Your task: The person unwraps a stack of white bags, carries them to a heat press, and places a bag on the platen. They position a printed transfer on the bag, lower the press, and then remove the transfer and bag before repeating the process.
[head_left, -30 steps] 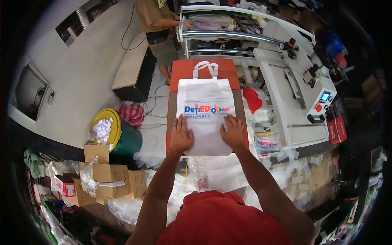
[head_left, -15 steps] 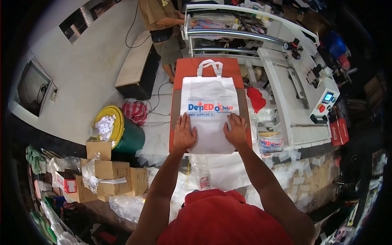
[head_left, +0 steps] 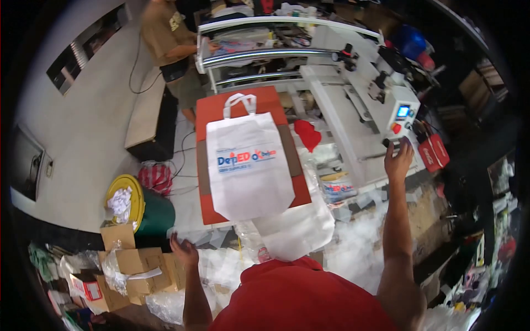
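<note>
A white tote bag (head_left: 251, 190) with blue and red "DepED" print lies flat on the orange-red platen (head_left: 268, 98), its handles toward the far end. My right hand (head_left: 398, 161) is raised at the machine's control box (head_left: 401, 107), fingers stretched up and overlapping the black handle under the red knob. My left hand (head_left: 185, 251) is off the bag, low on the left above the cardboard boxes, fingers apart and nothing visible in it.
A green bin (head_left: 157, 212) with a yellow rim holds white scraps. Cardboard boxes (head_left: 144, 267) stand at lower left. Beyond the platen runs the machine's metal roller (head_left: 270, 55). A person (head_left: 165, 38) stands at the far left, and a red Coca-Cola box (head_left: 433, 151) sits at right.
Both hands have left the bag: my right hand has moved right to the control box, my left hand down and left. The view has turned rightward.
</note>
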Demonstrator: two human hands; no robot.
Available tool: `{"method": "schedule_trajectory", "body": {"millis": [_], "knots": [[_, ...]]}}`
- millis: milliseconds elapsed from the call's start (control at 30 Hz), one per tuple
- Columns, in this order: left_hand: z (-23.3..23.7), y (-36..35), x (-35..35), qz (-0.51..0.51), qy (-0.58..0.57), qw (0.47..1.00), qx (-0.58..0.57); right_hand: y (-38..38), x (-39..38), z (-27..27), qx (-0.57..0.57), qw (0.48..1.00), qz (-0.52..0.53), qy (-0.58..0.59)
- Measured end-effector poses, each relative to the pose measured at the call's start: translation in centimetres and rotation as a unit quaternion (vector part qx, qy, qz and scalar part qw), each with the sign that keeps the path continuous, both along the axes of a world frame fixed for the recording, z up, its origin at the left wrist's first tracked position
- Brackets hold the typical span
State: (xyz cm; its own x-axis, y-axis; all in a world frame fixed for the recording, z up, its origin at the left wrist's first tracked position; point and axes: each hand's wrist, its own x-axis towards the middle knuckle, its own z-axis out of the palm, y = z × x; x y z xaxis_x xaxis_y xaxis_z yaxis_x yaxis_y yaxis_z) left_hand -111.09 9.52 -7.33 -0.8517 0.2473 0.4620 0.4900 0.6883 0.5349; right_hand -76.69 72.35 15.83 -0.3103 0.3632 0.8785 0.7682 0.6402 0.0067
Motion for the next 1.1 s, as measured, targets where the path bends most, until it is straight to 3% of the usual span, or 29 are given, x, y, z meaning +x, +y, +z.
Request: {"method": "schedule_trajectory", "body": {"millis": [67, 133, 200, 267, 300, 367, 467, 500, 600, 667, 700, 733, 767, 800, 833, 867, 900, 933, 967, 1000, 1067, 1100], "knots": [[-4.2, -4.3, 2.6, 0.027, -0.068, 0.996, -0.049, 4.4, 2.2, -0.6, -0.059, 0.997, -0.006, -0.055], [-8.4, -8.3, 5.9, 0.048, -0.139, 0.983, -0.114, 5.8, 2.4, -0.5, -0.243, 0.96, -0.006, -0.14], [-11.6, -11.6, 8.3, 0.04, -0.147, 0.974, -0.165, 4.5, 0.8, -0.5, -0.23, 0.959, -0.051, -0.158], [-12.1, -13.0, 11.5, 0.031, -0.322, 0.931, -0.167, 3.5, -0.1, -0.4, -0.215, 0.956, -0.092, -0.179], [-13.1, -14.0, 12.8, 0.038, -0.324, 0.931, -0.164, 3.3, -0.2, -0.6, -0.212, 0.955, -0.101, -0.179], [-15.2, -15.0, 14.8, 0.03, -0.396, 0.879, -0.263, 2.7, -1.1, -0.4, -0.203, 0.957, -0.104, -0.177], [-14.4, -14.5, 16.5, -0.026, -0.435, 0.856, -0.279, 1.7, -2.0, -2.0, -0.201, 0.97, 0.01, -0.137], [-16.3, -14.9, 16.2, -0.061, -0.436, 0.838, -0.323, 1.1, -2.7, -2.5, -0.166, 0.979, 0.063, -0.1], [-16.3, -12.8, 14.9, -0.097, -0.45, 0.799, -0.387, -2.7, -5.2, -2.1, -0.125, 0.979, 0.114, -0.114], [-17.5, -11.9, 14.1, -0.078, -0.476, 0.828, -0.286, -4.9, -6.7, -0.1, -0.254, 0.937, 0.184, -0.155], [-18.5, -11.5, 13.5, -0.037, -0.502, 0.831, -0.238, -6.0, -7.3, -0.4, -0.193, 0.946, 0.215, -0.149], [-21.4, -12.0, 12.2, -0.131, -0.446, 0.848, -0.256, -7.0, -7.4, -0.2, -0.195, 0.945, 0.217, -0.147], [-18.4, -9.9, 12.6, -0.042, -0.504, 0.854, -0.123, -8.2, -7.8, 0.3, -0.2, 0.936, 0.259, -0.127], [-19.5, -9.7, 11.0, -0.22, -0.316, 0.858, -0.339, -9.2, -8.7, 0.2, -0.204, 0.923, 0.309, -0.109], [-18.2, -8.9, 11.6, -0.214, -0.198, 0.896, -0.336, -9.9, -9.8, -0.4, -0.192, 0.916, 0.338, -0.096], [-16.7, -7.7, 11.5, -0.233, -0.216, 0.854, -0.412, -10.8, -10.5, -0.2, -0.197, 0.903, 0.367, -0.102], [-15.2, -6.9, 11.9, -0.244, -0.225, 0.85, -0.408, -11.8, -11.1, 0.4, -0.224, 0.892, 0.372, -0.128], [-17.1, -7.3, 13.0, -0.073, -0.384, 0.91, -0.141, -12.8, -12.2, 0.6, -0.248, 0.881, 0.372, -0.155], [-17.2, -7.4, 14.0, -0.028, -0.416, 0.907, -0.063, -13.5, -13.2, 0.2, -0.238, 0.876, 0.386, -0.164], [-14.6, -6.7, 15.4, 0.014, -0.429, 0.9, -0.082, -14.4, -14.4, -0.2, -0.238, 0.868, 0.403, -0.167], [-15.4, -7.5, 17.5, -0.018, -0.397, 0.902, -0.167, -16.1, -16.1, -0.9, -0.214, 0.864, 0.434, -0.141], [-17.1, -8.5, 19.0, 0.036, -0.476, 0.876, -0.07, -16.8, -16.5, -0.9, -0.216, 0.86, 0.44, -0.144]]}}
